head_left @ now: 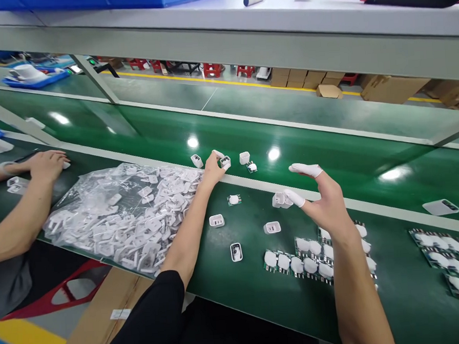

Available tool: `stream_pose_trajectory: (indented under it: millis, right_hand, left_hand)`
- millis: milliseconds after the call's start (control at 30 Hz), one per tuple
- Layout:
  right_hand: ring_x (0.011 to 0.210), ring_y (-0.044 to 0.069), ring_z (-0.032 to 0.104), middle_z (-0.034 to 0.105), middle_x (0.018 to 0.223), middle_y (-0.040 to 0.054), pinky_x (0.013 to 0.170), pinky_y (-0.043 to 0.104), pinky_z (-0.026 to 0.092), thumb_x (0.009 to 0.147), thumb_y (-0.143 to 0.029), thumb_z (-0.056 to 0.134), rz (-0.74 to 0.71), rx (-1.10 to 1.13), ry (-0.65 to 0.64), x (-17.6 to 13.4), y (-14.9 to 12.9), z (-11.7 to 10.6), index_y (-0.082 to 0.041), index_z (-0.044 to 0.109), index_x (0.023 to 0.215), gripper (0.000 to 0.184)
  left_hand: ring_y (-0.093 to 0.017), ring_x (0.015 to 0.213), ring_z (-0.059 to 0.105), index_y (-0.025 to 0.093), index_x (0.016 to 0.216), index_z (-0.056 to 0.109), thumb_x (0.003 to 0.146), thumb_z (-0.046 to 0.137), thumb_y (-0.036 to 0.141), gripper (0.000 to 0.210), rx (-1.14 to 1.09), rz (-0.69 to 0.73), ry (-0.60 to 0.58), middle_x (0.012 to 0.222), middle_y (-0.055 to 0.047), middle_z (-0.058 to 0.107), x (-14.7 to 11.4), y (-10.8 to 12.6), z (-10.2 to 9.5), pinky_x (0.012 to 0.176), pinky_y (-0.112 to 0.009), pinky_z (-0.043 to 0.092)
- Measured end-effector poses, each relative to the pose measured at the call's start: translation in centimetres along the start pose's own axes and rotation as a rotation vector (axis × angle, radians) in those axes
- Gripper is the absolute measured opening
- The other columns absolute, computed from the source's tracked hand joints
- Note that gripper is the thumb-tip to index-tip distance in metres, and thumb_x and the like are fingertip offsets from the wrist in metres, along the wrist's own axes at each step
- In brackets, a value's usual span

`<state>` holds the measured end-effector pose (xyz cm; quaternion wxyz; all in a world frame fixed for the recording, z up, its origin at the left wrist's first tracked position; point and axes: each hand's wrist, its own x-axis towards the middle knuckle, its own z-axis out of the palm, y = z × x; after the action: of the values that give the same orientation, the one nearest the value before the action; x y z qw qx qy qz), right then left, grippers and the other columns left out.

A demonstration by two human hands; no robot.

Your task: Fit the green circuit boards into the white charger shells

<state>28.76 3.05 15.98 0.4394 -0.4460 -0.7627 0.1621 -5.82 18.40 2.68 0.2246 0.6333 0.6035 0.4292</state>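
Left hand pinches a white housing, apparently light, stiff, slick; best held by its side walls. Right hand spread, gripping nothing.

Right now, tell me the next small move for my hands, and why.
Probably bring the right hand to the small white plastic housings near its thumb: its thumb and finger stand apart, seemingly holding nothing, while the left hand has another white plastic housing between thumb and finger.
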Motion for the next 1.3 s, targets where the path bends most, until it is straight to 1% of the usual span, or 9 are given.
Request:
stream_pose_trajectory:
  millis: [100,200,433,600,767,833,933,1067,1300]
  right_hand:
    - [0.127,0.034,0.076,0.079,0.137,0.0101,0.112,0.055,0.063,0.097,-0.047,0.087,-0.002,-0.007,0.009,0.0,0.0,-0.2,-0.032,0.069,0.147,0.055]
    - [0.125,0.033,0.076,0.079,0.136,0.0091,0.112,0.054,0.062,0.097,-0.044,0.086,0.004,-0.01,0.007,0.1,0.2,-0.1,-0.032,0.07,0.145,0.052]
    - [0.129,0.033,0.076,0.079,0.137,0.0082,0.114,0.054,0.06,0.1,-0.043,0.081,0.063,-0.057,-0.037,0.1,1.5,0.5,-0.032,0.071,0.141,0.043]
    - [0.13,0.036,0.075,0.079,0.137,0.0079,0.112,0.058,0.058,0.104,-0.049,0.072,0.177,-0.183,-0.128,0.1,2.8,1.4,-0.032,0.071,0.136,0.036]
    - [0.133,0.035,0.072,0.078,0.14,0.012,0.11,0.052,0.058,0.11,-0.047,0.059,0.275,-0.457,-0.527,5.5,3.4,7.7,-0.026,0.069,0.137,0.036]
    - [0.121,0.037,0.076,0.08,0.131,0.015,0.101,0.051,0.061,0.107,-0.049,0.065,0.324,-0.499,-0.615,8.9,3.7,11.9,-0.023,0.07,0.135,0.039]
    - [0.121,0.035,0.076,0.075,0.138,0.0195,0.102,0.052,0.063,0.104,-0.05,0.075,0.345,-0.549,-0.67,13.2,4.3,18.2,-0.019,0.069,0.141,0.049]
    - [0.128,0.028,0.073,0.07,0.15,0.0122,0.108,0.052,0.066,0.108,-0.045,0.075,0.216,-0.535,-0.766,16.2,4.7,23.7,-0.022,0.068,0.145,0.044]
    - [0.127,0.029,0.074,0.071,0.147,0.0126,0.107,0.053,0.066,0.107,-0.046,0.076,0.295,-0.703,-0.726,17.0,6.4,24.8,-0.02,0.068,0.145,0.046]
  left_hand:
    - [-0.033,0.15,0.057,0.021,0.129,0.061,0.089,0.078,0.018,0.043,0.114,0.072,0.02,0.149,-0.017,0.064,0.4,1.6,-0.6,0.131,-0.053,0.044]
    - [-0.035,0.152,0.054,0.021,0.126,0.067,0.089,0.078,0.016,0.04,0.191,0.137,-0.07,0.148,-0.016,0.068,1.6,3.3,0.3,0.133,-0.052,0.038]
    - [-0.035,0.105,0.072,0.023,0.077,0.062,0.072,0.084,0.011,0.025,0.215,0.067,-0.182,0.086,-0.01,0.073,5.2,4.4,2.7,0.109,-0.049,0.051]
    - [-0.024,0.096,0.072,0.023,0.093,0.065,0.079,0.085,0.021,0.025,0.087,0.082,-0.023,0.101,-0.006,0.073,3.6,3.6,-0.2,0.093,-0.038,0.059]
    - [-0.017,0.093,0.068,0.025,0.097,0.053,0.076,0.093,0.033,0.045,-0.42,0.188,0.451,0.097,0.001,0.061,0.4,3.1,-3.5,0.088,-0.032,0.062]
    - [-0.017,0.095,0.069,0.025,0.096,0.05,0.076,0.091,0.032,0.047,-0.505,0.201,0.507,0.102,-0.001,0.063,-0.3,3.6,-4.4,0.087,-0.031,0.062]
    - [-0.019,0.098,0.073,0.026,0.105,0.046,0.087,0.078,0.027,0.037,-0.497,0.106,0.414,0.113,-0.005,0.071,-0.8,4.9,-5.2,0.089,-0.035,0.063]
    - [-0.019,0.09,0.075,0.026,0.114,0.043,0.093,0.065,0.018,0.031,-0.546,-0.05,0.26,0.106,-0.004,0.073,-1.2,5.9,-5.5,0.09,-0.037,0.064]
    - [-0.016,0.105,0.07,0.027,0.124,0.05,0.098,0.063,0.01,0.034,-0.605,-0.078,0.087,0.122,-0.005,0.071,-0.8,5.0,-4.5,0.092,-0.031,0.062]
